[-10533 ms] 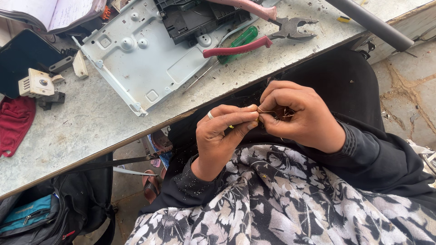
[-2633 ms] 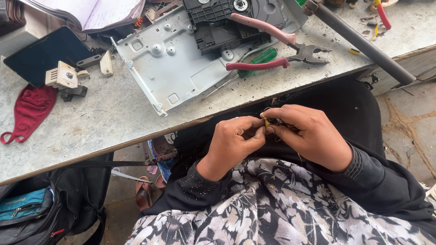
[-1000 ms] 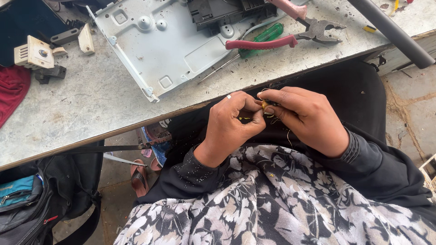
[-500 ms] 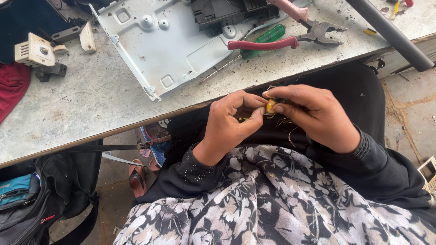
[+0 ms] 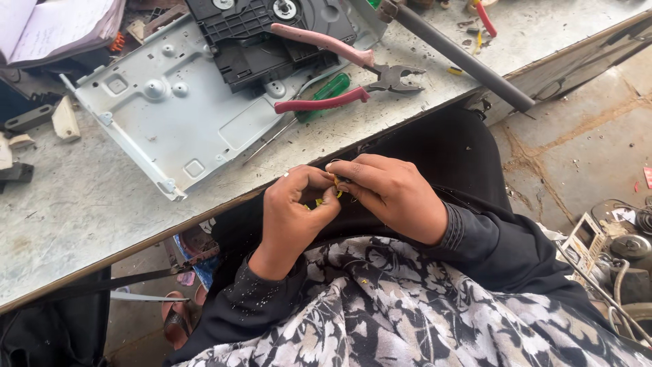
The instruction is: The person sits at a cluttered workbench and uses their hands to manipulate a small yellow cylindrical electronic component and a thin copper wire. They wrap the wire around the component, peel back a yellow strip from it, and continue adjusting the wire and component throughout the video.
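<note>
My left hand (image 5: pixel 295 211) and my right hand (image 5: pixel 394 194) meet over my lap, just below the edge of the workbench (image 5: pixel 81 211). Between their fingertips they pinch a small yellow part (image 5: pixel 336 183) with thin wire; most of it is hidden by the fingers. Both hands have their fingers closed around it. I wear black sleeves and a black-and-white floral garment (image 5: pixel 421 319).
On the workbench lie a grey metal chassis plate (image 5: pixel 170 115) with a black drive mechanism (image 5: pixel 265 34), pink-handled pliers (image 5: pixel 346 68), a green-handled screwdriver (image 5: pixel 319 95) and a grey tube (image 5: pixel 462 58). An open notebook (image 5: pixel 54 27) is at top left. Electronic scrap (image 5: pixel 611 245) sits on the floor at right.
The view has shifted so the bench objects appear further right and lower. My hands stay together on the small yellow part, with the fingers slightly reworked around it.
</note>
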